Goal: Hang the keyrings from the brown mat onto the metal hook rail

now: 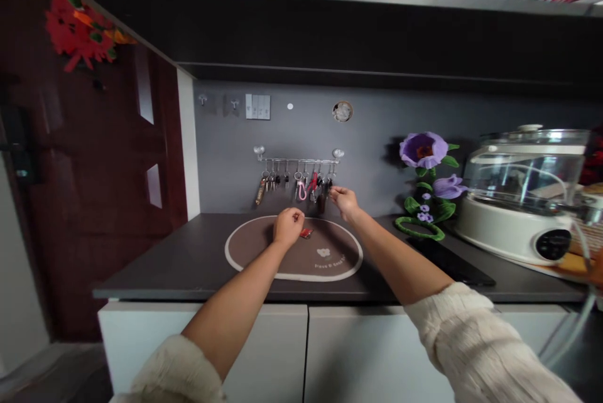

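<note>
A metal hook rail (299,161) on the grey wall carries several bunches of keys, with a pink loop (302,190) and a red strap (313,183) among them. At the right end of the rail, my right hand (345,201) pinches a dark bunch of keys (330,184) that hangs there. My left hand (287,227) is closed above the brown oval mat (257,252); something small and dark shows at its fingertips, too little to name. Just right of that hand is a small red item (306,233); whether it lies on the mat or hangs from my fingers is unclear.
A purple knitted flower (423,150) stands on the dark counter (155,258) at right, beside a white appliance with a clear top (513,221). A black phone-like slab (452,262) lies before them. Overhead juts a grey shelf (301,32); a dark red door (94,202) is at left.
</note>
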Motion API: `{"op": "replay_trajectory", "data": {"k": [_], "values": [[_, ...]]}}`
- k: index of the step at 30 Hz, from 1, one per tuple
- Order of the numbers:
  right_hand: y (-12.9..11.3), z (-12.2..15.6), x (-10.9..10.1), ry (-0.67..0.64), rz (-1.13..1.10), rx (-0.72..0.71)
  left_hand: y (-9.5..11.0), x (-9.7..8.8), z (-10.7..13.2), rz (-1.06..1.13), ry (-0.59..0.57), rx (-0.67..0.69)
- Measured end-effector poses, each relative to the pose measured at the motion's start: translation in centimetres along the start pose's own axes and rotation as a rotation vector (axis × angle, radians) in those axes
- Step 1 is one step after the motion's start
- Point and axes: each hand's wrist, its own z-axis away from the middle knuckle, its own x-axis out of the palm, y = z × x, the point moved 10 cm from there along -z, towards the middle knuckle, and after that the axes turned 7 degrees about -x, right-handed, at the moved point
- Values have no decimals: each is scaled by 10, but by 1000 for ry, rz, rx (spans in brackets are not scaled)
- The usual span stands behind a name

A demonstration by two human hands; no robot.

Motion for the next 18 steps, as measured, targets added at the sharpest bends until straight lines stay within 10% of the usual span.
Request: {"op": "replay_trajectory", "data": {"k": [7, 18], "values": [[11, 54, 21, -119, -54, 76, -16, 5, -1, 69, -95, -91], [30, 93, 38, -515, 476, -89, -17, 22, 7, -4, -315, -35]]}}
